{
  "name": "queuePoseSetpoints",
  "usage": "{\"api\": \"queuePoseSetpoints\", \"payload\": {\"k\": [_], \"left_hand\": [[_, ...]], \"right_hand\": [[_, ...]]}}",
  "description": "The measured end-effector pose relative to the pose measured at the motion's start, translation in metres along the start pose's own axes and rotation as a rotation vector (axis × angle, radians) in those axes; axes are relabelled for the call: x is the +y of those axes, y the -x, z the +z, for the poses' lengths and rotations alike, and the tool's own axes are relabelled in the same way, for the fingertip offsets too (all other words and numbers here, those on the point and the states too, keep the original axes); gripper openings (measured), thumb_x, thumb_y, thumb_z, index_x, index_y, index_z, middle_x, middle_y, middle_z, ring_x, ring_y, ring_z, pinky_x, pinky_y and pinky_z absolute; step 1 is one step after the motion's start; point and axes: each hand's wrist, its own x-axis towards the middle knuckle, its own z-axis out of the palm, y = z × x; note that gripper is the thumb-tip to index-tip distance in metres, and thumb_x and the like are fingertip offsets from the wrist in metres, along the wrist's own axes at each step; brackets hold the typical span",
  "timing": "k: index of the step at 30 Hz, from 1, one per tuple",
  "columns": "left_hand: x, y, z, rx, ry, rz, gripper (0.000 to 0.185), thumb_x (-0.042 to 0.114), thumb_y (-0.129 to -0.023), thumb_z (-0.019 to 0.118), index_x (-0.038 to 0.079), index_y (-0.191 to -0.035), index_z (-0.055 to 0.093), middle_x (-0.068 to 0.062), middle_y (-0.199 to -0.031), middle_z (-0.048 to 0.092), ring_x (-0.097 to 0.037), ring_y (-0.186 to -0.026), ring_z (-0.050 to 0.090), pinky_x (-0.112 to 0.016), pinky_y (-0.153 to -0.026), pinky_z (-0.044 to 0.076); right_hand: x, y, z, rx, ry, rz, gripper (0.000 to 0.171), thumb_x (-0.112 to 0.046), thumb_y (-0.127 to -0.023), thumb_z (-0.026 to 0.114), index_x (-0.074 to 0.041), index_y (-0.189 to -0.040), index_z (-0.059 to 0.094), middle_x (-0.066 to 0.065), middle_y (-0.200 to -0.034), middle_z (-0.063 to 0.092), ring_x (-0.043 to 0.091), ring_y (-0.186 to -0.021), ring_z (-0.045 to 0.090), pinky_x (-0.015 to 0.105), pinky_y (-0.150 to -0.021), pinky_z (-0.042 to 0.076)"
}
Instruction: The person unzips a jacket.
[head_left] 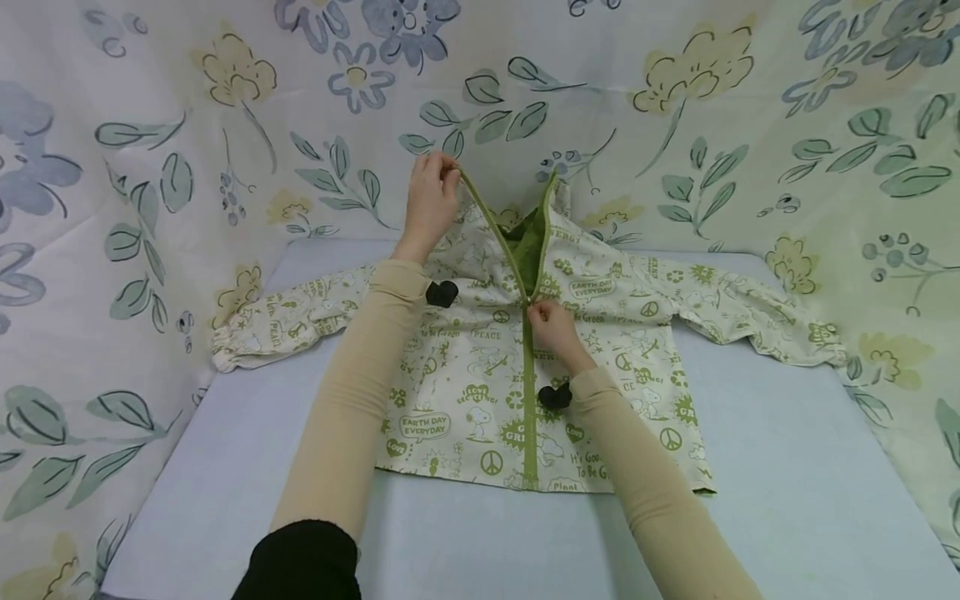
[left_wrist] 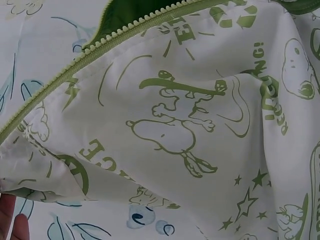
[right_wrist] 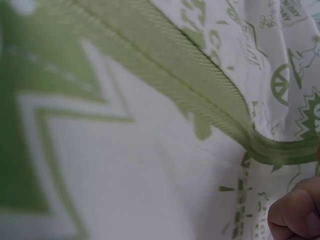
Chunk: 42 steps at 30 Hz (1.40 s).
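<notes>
A white jacket (head_left: 450, 375) with green cartoon prints lies front up, its sleeves spread to both sides. Its green zipper (head_left: 529, 400) is closed over the lower front and parted in a V above, showing the green lining (head_left: 528, 242). My left hand (head_left: 431, 204) pinches the top of the left zipper edge and holds it raised; in the left wrist view that toothed edge (left_wrist: 115, 40) runs taut. At the bottom of the V my right hand (head_left: 555, 329) pinches the zipper at its slider, which the fingers mostly hide. Curled fingers (right_wrist: 295, 212) show in the right wrist view.
The jacket rests on a pale table (head_left: 757, 467). A floral curtain (head_left: 525, 92) hangs behind and along both sides. Black heart-shaped pieces (head_left: 442, 293) sit at both wrists over beige sleeves (head_left: 348, 392).
</notes>
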Motion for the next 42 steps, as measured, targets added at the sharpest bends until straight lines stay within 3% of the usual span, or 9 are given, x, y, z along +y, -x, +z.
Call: {"api": "queuePoseSetpoints", "payload": {"k": [6,16,21,24,26,29,33,37,42], "left_hand": [[0.002,0.000,-0.003,0.001,0.004,-0.003,0.019,0.015,-0.099,0.043,0.002,-0.108,0.055,-0.011,-0.109,0.046,-0.019,-0.097,0.047,-0.021,-0.080,0.040],[-0.009,0.005,-0.002,0.032,0.034,-0.004,0.019,0.011,-0.099,0.042,-0.002,-0.108,0.054,-0.014,-0.109,0.045,-0.022,-0.093,0.045,-0.026,-0.080,0.039],[-0.021,0.013,0.001,-0.002,0.022,-0.059,0.020,0.011,-0.100,0.040,0.000,-0.110,0.053,-0.014,-0.105,0.044,-0.023,-0.090,0.042,-0.029,-0.078,0.038],[-0.027,0.017,0.006,-0.025,-0.030,-0.094,0.025,0.013,-0.101,0.037,0.004,-0.119,0.052,-0.012,-0.116,0.043,-0.021,-0.100,0.043,-0.027,-0.085,0.039],[-0.029,0.020,0.011,-0.014,-0.107,-0.073,0.031,0.012,-0.101,0.037,0.005,-0.129,0.048,-0.012,-0.128,0.039,-0.021,-0.114,0.040,-0.030,-0.094,0.035],[-0.028,0.025,0.018,0.031,-0.228,0.030,0.041,0.008,-0.099,0.039,0.005,-0.139,0.037,-0.013,-0.141,0.029,-0.024,-0.130,0.026,-0.036,-0.105,0.022],[-0.017,0.036,0.033,0.020,-0.287,0.281,0.046,0.002,-0.092,0.047,-0.001,-0.137,0.035,-0.018,-0.138,0.032,-0.029,-0.130,0.027,-0.037,-0.109,0.018],[-0.006,0.050,0.053,-0.195,-0.286,0.492,0.039,0.002,-0.092,0.047,-0.003,-0.130,0.043,-0.018,-0.128,0.043,-0.030,-0.122,0.039,-0.034,-0.106,0.027],[-0.006,0.067,0.078,-0.492,-0.345,0.554,0.026,0.009,-0.097,0.045,0.002,-0.120,0.055,-0.013,-0.120,0.052,-0.026,-0.115,0.046,-0.033,-0.104,0.030]], "right_hand": [[0.001,0.002,0.003,-0.028,0.000,0.041,0.031,-0.024,-0.100,0.041,0.000,-0.095,0.059,0.003,-0.059,0.037,0.014,-0.047,0.027,0.030,-0.048,0.031],[0.007,-0.001,0.001,-0.009,-0.030,0.043,0.029,-0.022,-0.098,0.044,-0.006,-0.075,0.049,0.002,-0.057,0.037,0.014,-0.047,0.030,0.029,-0.046,0.032],[0.007,0.001,0.000,-0.020,-0.042,0.042,0.029,-0.023,-0.098,0.043,-0.008,-0.074,0.048,0.002,-0.056,0.036,0.015,-0.047,0.030,0.030,-0.046,0.032],[0.006,0.001,-0.001,-0.023,-0.047,0.047,0.028,-0.023,-0.098,0.043,-0.005,-0.078,0.051,0.002,-0.057,0.037,0.015,-0.047,0.030,0.030,-0.046,0.032],[0.005,0.002,-0.002,-0.022,-0.048,0.046,0.029,-0.023,-0.098,0.043,-0.002,-0.081,0.054,0.002,-0.058,0.038,0.014,-0.047,0.031,0.030,-0.046,0.032],[0.003,0.003,-0.003,-0.026,-0.048,0.048,0.030,-0.023,-0.098,0.042,0.001,-0.090,0.060,0.003,-0.060,0.042,0.014,-0.048,0.032,0.030,-0.046,0.033],[0.001,0.004,-0.004,-0.012,-0.035,0.044,0.031,-0.022,-0.097,0.042,0.001,-0.098,0.064,0.006,-0.064,0.048,0.014,-0.048,0.034,0.030,-0.046,0.034],[-0.001,0.003,-0.004,0.016,-0.022,0.029,0.032,-0.021,-0.096,0.042,0.001,-0.095,0.066,0.007,-0.063,0.049,0.015,-0.047,0.034,0.030,-0.046,0.034],[-0.002,0.003,-0.006,0.029,-0.015,0.021,0.032,-0.021,-0.096,0.043,0.001,-0.092,0.066,0.005,-0.059,0.047,0.014,-0.046,0.034,0.030,-0.045,0.034]]}}
